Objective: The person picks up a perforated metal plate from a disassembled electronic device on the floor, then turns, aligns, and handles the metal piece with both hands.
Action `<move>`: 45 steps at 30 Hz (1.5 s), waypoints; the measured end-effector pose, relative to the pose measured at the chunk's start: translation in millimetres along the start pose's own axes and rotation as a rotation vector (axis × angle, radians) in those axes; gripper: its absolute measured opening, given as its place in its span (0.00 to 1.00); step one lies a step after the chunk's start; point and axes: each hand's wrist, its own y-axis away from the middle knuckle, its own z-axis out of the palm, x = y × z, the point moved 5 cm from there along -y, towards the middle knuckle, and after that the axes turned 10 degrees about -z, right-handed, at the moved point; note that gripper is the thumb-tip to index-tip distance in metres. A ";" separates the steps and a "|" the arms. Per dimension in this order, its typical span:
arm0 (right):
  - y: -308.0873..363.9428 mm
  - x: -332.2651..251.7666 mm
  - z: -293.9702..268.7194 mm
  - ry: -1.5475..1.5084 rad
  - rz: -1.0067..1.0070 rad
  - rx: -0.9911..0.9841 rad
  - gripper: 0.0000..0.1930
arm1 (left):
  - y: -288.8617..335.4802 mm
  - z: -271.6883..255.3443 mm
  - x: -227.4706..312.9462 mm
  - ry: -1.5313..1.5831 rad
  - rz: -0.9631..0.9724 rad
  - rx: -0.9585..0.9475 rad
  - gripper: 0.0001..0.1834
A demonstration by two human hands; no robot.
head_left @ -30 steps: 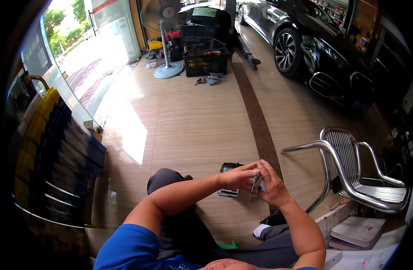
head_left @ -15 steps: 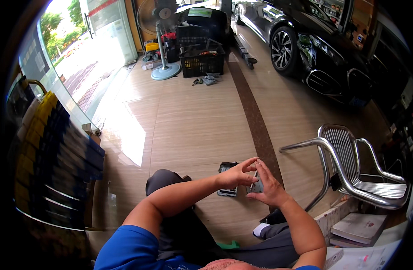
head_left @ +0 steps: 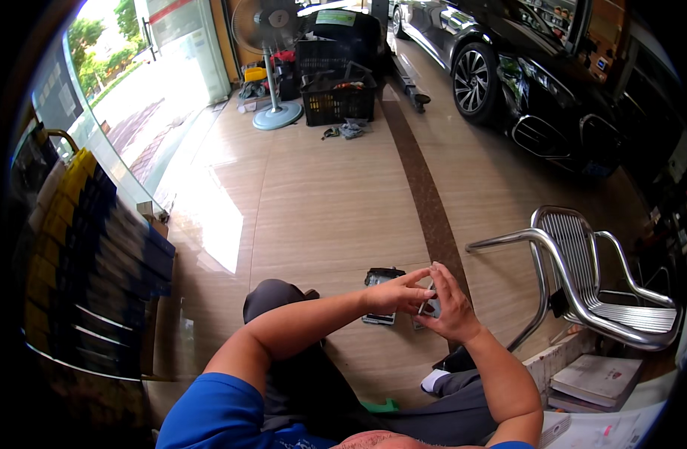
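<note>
Over the floor ahead of my knees, my left hand (head_left: 394, 295) and my right hand (head_left: 456, 316) meet around a thin, flat grey piece (head_left: 432, 305). It stands tilted, nearly edge-on, between my bent fingers, which cover much of it; I cannot make out its kind. My left fingertips reach across to its side and top, while the right fingers and thumb clasp it from the right. Below and left of the hands, a black and silver device (head_left: 379, 317) lies on the floor, its middle hidden by my left hand.
A metal chair (head_left: 564, 277) stands at the right, with books (head_left: 596, 378) on a low ledge nearer me. Blue and yellow packages (head_left: 81, 232) line a rack at the left. Farther off are a standing fan (head_left: 278, 114), a black crate (head_left: 340, 105) and a dark car (head_left: 523, 90).
My hands have closed in on the flat piece, and it is turned more edge-on. My right thumb has shifted inward. The view has moved very slightly.
</note>
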 end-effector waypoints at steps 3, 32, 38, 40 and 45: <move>-2.5 -2.3 1.2 0.049 -0.017 -0.034 0.57 | 1.4 0.7 3.2 -0.075 0.027 0.015 0.45; 6.6 23.8 -2.8 -0.296 0.312 0.073 0.50 | 4.0 11.6 11.9 -0.635 0.232 0.228 0.57; 9.1 26.4 -2.0 -0.302 0.332 0.124 0.51 | -0.4 8.9 9.4 -0.476 0.187 0.162 0.56; 5.8 21.4 -5.1 -0.265 0.311 0.112 0.51 | 0.5 8.4 11.0 -0.544 0.199 0.198 0.56; 3.1 14.4 -10.3 -0.224 0.268 0.113 0.52 | 4.1 10.2 15.7 -0.632 0.218 0.250 0.56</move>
